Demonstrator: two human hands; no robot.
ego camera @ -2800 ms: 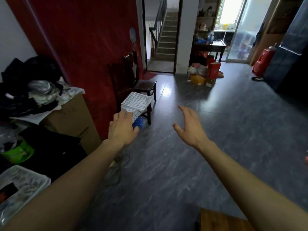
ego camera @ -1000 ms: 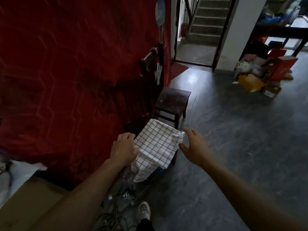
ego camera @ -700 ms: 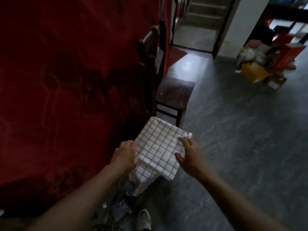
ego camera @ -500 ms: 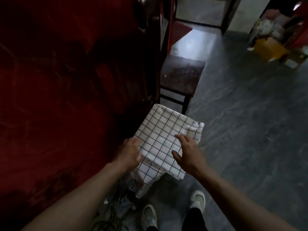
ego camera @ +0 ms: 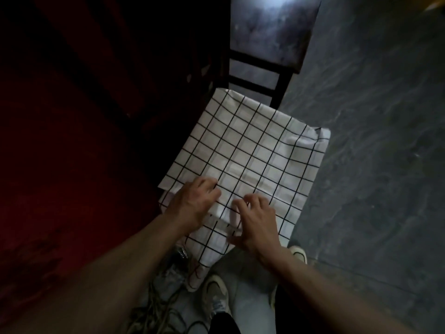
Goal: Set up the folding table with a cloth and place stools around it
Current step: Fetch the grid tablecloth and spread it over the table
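While the folded cloth (ego camera: 252, 150) lies just ahead of both wrists, left hand (ego camera: 195, 203) and right hand (ego camera: 257, 218) sit side by side, fingers curled, gripping its near edge. Dark stool (ego camera: 272, 32) beyond the cloth, well past the fingertips.

- Setting: a dimly lit indoor room of a home, seen from above.
- Floor (ego camera: 373, 116): polished dark grey tiles with a stone pattern and a visible joint line, a finish common in a domestic hall or living space.
- Red wall (ego camera: 60, 153): a deep red surface on the left, reaching down to the floor.
- Wooden stool (ego camera: 272, 32): small, dark household furniture with a glossy seat and crossbars, beside the red wall.
- Checked cloth (ego camera: 245, 145): folded white household fabric with a black grid, just in front of the stool.
- Cables (ego camera: 159, 309): a loose tangle on the floor by the wall.
- Shoes (ego camera: 215, 292): pale sneakers standing on the tiles.
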